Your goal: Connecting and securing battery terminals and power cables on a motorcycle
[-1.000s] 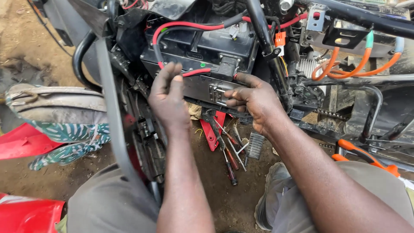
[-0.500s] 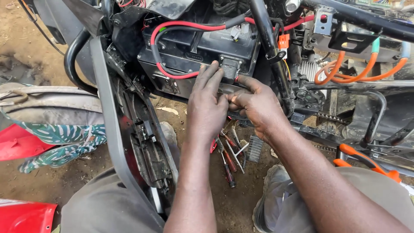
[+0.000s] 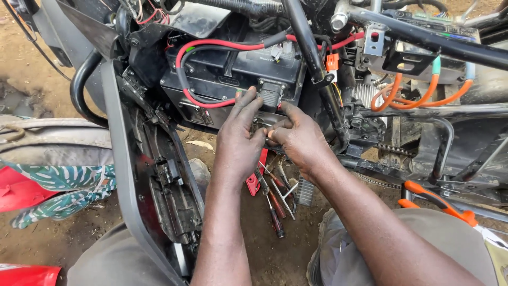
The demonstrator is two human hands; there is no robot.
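A black battery box (image 3: 233, 69) sits inside the frame of an opened electric motorbike. A thick red cable (image 3: 222, 44) loops over its front. My left hand (image 3: 238, 140) reaches up to the box's lower front edge, fingertips near a black connector plug (image 3: 271, 95). My right hand (image 3: 299, 139) is beside it, fingers pinched together under the box and touching the left hand. What the fingers pinch is hidden, likely a small fastener or wire.
Screwdrivers and loose tools (image 3: 275, 198) lie on the dirt below the hands. A black side panel (image 3: 159, 175) hangs at the left. Orange cables (image 3: 413, 90) run at the right. Orange-handled pliers (image 3: 439, 204) rest on my right knee. A black frame tube (image 3: 312, 58) crosses above.
My left hand slid right from the red cable to the box's lower front edge and now meets the right hand. The camera has moved closer.
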